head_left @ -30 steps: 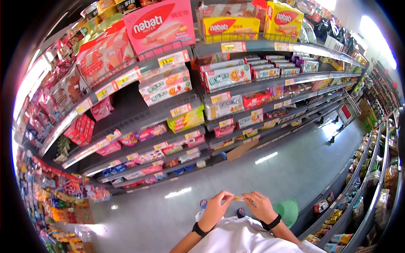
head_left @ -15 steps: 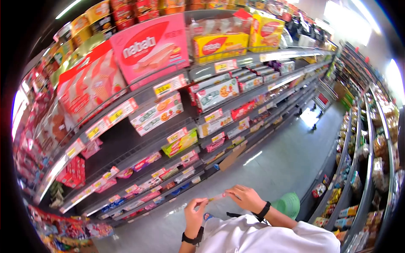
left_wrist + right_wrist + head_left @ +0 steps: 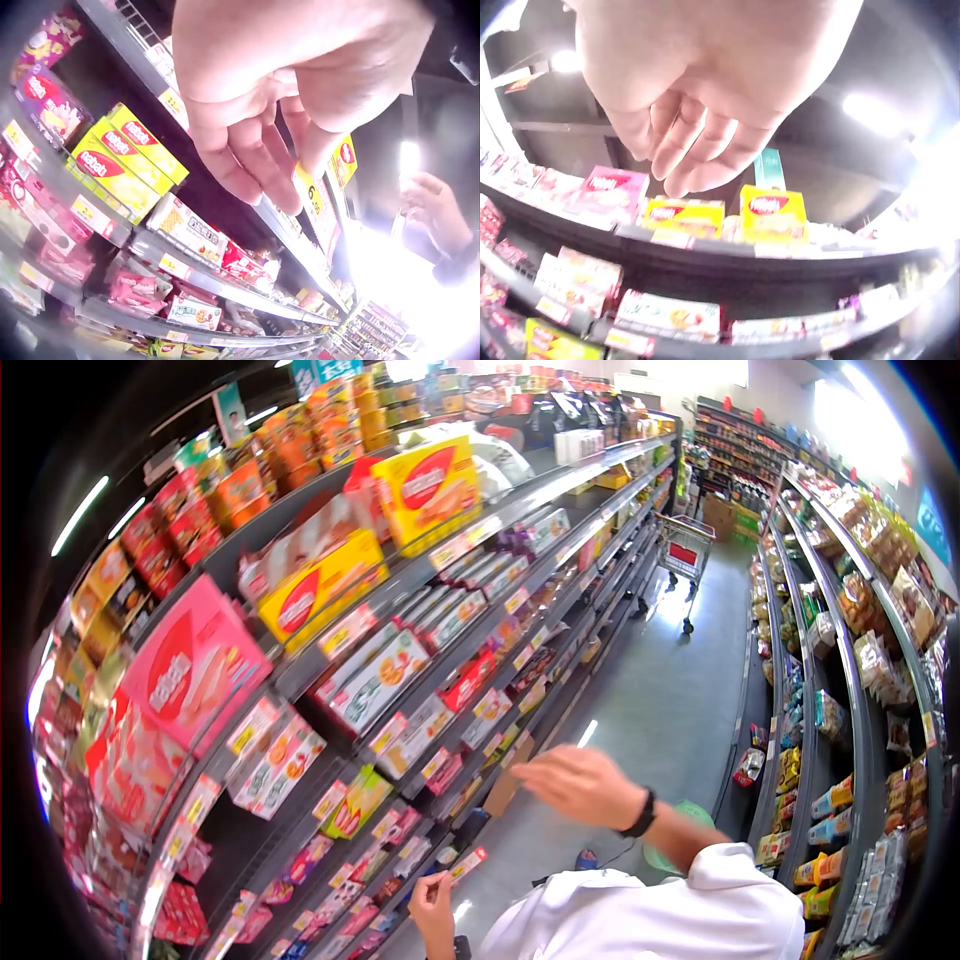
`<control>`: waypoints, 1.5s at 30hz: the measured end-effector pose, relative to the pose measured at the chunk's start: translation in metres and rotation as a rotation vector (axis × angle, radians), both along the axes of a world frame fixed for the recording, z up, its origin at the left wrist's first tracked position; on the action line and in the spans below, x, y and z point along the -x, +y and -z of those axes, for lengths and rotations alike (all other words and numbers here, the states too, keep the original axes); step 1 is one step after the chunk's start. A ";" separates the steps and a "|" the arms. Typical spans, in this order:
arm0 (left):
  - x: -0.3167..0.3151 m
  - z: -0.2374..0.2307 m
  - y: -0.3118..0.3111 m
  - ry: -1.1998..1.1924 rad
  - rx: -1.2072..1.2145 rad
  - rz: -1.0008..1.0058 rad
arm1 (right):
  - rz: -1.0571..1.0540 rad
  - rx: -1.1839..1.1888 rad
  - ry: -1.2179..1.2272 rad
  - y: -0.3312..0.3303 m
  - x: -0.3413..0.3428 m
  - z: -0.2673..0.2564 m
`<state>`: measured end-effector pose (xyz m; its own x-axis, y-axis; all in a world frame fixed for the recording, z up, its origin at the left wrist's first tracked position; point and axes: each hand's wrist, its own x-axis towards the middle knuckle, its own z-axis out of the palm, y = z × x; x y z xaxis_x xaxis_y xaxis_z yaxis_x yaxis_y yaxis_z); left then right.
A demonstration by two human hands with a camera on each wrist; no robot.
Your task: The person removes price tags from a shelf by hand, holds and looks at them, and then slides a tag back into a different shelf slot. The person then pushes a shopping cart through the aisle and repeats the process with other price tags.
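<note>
My left hand (image 3: 432, 915) is low in the head view, before the lower shelves. Its thumb and fingers pinch one end of a small price tag (image 3: 467, 863), red and white. In the left wrist view the price tag (image 3: 315, 196) shows a yellow part marked 6.00 below the fingertips. Blurred in the head view, my right hand (image 3: 580, 785) is raised over the aisle, its fingers pointing left toward the shelves. The right wrist view shows the right hand (image 3: 705, 97) with loosely bent fingers, overlapping the yellow wafer boxes (image 3: 684, 217) on the top shelf.
Long shelves of boxed snacks line the left, with a pink wafer box (image 3: 195, 660) and price labels on the rails. A shopping cart (image 3: 685, 550) stands farther down the aisle. Packed shelves (image 3: 830, 660) run along the right. A green basket (image 3: 690, 818) lies behind the right forearm.
The view has turned right along the aisle. Both hands held the tag earlier; the right hand has let go and moved up and away, leaving the tag in the left.
</note>
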<state>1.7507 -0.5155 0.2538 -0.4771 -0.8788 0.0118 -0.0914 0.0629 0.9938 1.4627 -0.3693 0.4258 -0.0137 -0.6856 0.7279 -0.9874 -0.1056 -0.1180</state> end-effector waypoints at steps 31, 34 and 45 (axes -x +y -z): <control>0.596 -0.025 0.084 0.043 0.051 0.955 | 0.112 0.318 -0.206 0.236 0.337 -0.192; 0.652 -0.031 0.072 0.068 0.034 0.977 | 0.129 0.326 -0.203 0.215 0.390 -0.193; 0.825 -0.039 0.062 0.083 0.152 1.002 | 0.157 0.381 -0.184 0.223 0.544 -0.191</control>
